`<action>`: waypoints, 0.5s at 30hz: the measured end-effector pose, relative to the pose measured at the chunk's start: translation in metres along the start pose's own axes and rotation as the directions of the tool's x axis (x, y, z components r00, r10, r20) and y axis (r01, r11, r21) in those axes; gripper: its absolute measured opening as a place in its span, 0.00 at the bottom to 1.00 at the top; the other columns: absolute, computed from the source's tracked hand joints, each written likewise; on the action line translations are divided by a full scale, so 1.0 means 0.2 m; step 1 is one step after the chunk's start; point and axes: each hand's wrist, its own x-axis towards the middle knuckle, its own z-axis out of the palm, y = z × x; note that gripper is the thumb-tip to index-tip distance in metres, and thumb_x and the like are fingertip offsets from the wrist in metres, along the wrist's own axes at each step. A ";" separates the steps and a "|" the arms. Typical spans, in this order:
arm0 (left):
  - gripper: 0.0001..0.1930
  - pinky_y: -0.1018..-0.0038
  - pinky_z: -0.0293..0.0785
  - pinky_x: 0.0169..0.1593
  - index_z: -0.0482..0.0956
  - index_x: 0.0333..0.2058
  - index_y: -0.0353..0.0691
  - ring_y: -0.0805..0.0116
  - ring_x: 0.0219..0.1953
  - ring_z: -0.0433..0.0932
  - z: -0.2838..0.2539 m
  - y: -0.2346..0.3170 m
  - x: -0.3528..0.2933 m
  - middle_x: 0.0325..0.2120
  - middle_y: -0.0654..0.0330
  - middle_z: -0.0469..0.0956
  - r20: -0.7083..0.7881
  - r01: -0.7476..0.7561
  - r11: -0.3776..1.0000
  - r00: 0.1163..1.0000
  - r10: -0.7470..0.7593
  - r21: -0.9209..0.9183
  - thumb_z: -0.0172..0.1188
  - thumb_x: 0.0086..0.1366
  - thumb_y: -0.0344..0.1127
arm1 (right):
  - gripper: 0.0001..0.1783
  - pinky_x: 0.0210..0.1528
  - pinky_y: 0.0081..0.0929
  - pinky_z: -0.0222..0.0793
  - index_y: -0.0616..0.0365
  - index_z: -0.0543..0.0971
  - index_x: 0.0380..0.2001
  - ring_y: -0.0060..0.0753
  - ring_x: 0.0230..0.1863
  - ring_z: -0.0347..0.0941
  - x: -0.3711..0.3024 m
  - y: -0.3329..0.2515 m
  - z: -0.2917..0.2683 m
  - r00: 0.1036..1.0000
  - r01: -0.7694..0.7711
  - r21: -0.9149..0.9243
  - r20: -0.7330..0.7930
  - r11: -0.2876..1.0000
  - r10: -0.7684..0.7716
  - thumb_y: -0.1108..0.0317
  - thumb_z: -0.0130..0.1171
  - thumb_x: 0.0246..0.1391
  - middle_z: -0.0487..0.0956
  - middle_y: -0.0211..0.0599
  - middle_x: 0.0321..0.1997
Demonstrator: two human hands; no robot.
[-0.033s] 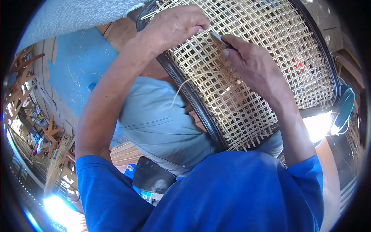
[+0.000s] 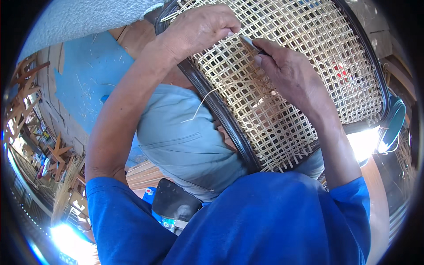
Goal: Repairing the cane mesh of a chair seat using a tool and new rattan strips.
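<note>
A woven cane panel (image 2: 282, 119) in a dark wooden frame (image 2: 221, 119) leans across my lap, its open mesh in pale strands. Over its upper left part my left hand (image 2: 205, 28) is closed in a fist, thumb pressed down at the weave. What those fingers pinch is hidden. My right hand (image 2: 293, 73) grips a small knife-like tool (image 2: 248, 41) with a pale metal blade and dark handle, its tip on the mesh just right of my left thumb. One loose cane strand (image 2: 201, 106) curls out over the frame's left rail onto my trouser leg.
A blue sheet (image 2: 88, 79) with cane scraps covers floor at the left. Wooden star shapes (image 2: 57, 152) and a bundle of fibres (image 2: 66, 190) stand beyond it. Light textured cloth (image 2: 97, 26) hangs at the upper left. A dark pad (image 2: 176, 201) lies by my left leg.
The loose cane strand's free end has swung left over my trouser leg. Both hands and the tool stay almost in place.
</note>
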 end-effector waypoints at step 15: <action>0.07 0.69 0.70 0.40 0.77 0.32 0.38 0.57 0.36 0.74 0.03 0.00 -0.03 0.30 0.57 0.74 -0.165 -0.007 0.996 0.986 -0.008 -0.090 0.58 0.52 0.26 | 0.20 0.38 0.29 0.72 0.58 0.73 0.51 0.31 0.34 0.77 -0.03 0.03 -0.03 0.999 0.037 0.029 0.028 0.999 -0.038 0.62 0.53 0.56 0.80 0.46 0.38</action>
